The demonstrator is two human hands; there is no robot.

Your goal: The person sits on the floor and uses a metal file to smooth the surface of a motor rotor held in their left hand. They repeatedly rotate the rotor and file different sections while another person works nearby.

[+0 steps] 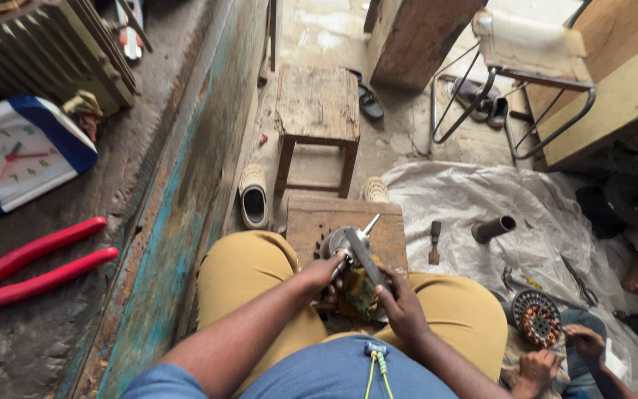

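Working between the knees, the person holds a round metal motor part (340, 241) with a protruding shaft over a small wooden block (389, 229) that stands in for a worktop. The step in hand looks like prying or driving at the part with a flat dark tool (364, 256). The left hand (321, 273) closes on the part's near edge, its fingers (336, 267) curled tight around the rim to steady it. The right hand (402, 307) is clenched around the lower end of the tool, fingers wrapped shut; a yellowish rag (359, 292) sits bunched between the two hands. The next move, as I judge it, calls for a firm hold from the left hand so the part cannot twist while the tool bears on it. At lower right, another person's hands (555, 355) rest near a copper-wound stator (536, 318) on the pale sheet (467, 196).
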